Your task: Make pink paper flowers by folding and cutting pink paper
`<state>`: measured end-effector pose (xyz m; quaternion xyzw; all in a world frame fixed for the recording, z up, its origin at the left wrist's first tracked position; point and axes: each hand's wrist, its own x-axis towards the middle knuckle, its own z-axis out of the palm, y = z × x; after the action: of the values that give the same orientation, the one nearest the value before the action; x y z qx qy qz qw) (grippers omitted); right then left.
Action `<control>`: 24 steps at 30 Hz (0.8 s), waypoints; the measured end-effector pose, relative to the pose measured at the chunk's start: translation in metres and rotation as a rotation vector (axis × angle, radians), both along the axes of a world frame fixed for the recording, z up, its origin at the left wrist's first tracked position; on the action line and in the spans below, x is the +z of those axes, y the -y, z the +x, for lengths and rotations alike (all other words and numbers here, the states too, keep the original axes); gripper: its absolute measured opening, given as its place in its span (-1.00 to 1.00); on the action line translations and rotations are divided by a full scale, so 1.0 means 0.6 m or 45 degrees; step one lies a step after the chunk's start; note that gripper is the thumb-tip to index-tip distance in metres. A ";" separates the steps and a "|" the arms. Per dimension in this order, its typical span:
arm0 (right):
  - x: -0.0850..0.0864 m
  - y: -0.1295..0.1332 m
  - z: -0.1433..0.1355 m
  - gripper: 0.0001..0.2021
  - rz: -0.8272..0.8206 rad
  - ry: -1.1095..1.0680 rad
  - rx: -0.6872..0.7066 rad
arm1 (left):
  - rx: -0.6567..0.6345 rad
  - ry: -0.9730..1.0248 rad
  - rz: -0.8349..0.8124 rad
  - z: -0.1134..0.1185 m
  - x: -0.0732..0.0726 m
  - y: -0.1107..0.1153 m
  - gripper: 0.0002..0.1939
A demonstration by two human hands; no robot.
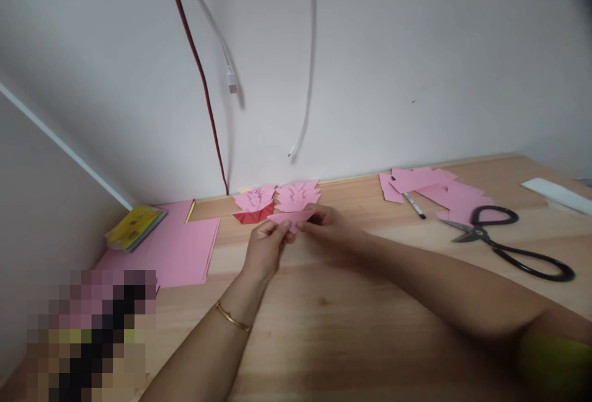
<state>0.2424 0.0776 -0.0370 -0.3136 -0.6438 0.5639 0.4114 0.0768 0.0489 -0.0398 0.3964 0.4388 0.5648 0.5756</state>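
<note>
A small folded piece of pink paper (292,219) is held between both hands, its long straight edge at the top. My left hand (266,246) pinches its left part with thumb and fingers. My right hand (326,227) is closed on its right part. Just behind the hands, several folded pink paper pieces (298,195) stand in two groups near the wall. A red folded paper piece (254,213) rests in front of the left group, close to my left hand.
Pink sheets (185,254) lie on the left, with a yellow pack (134,228) on them. Black-handled scissors (478,232), pink scraps (456,198) and a pen (414,205) are on the right. A white object (557,195) lies far right. Cables (203,78) hang along the wall.
</note>
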 end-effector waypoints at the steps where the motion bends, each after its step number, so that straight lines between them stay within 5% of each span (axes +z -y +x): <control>1: -0.002 -0.001 0.000 -0.66 -0.011 0.003 -0.007 | 0.039 0.024 0.017 -0.001 0.002 -0.001 -0.77; 12: 0.016 0.003 0.004 -0.57 0.031 0.215 -0.050 | 0.161 0.284 0.073 -0.001 0.023 -0.003 -0.75; 24: 0.007 0.003 0.006 -0.51 0.000 0.141 0.051 | 0.098 0.363 0.035 -0.005 0.025 -0.003 -0.73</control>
<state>0.2461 0.0759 -0.0330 -0.3314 -0.6718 0.5537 0.3638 0.0740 0.0506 -0.0246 0.3029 0.3598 0.6429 0.6045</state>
